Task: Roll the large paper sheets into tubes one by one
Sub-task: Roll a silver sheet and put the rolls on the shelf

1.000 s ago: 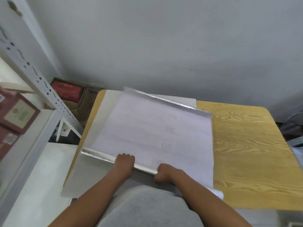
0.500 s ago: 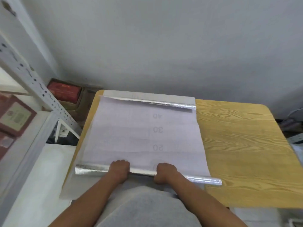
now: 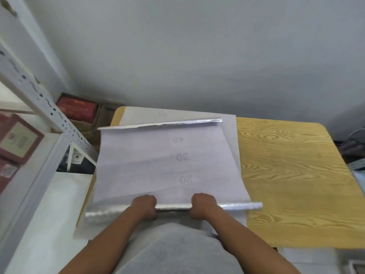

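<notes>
Paper sheet [image 3: 166, 161] lies on our table [image 3: 296, 175], mirrored numbers 40, 30, 20 showing through; its rolled near edge runs left to right, our left hand [image 3: 143, 207] and right hand [image 3: 203, 205] curled around it.

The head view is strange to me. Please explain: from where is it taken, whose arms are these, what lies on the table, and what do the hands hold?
There is no machine here. A person wears a camera on the head, so it looks forward and down over the person's own arms. The left hand and right hand both curl around the rolled near edge of a large paper sheet, silver on its outer side, with printed numbers 20, 30 and 40. This sheet lies on another flat sheet on a wooden table. The far edge curls up slightly. A metal shelf with reddish boxes stands at the left.
</notes>
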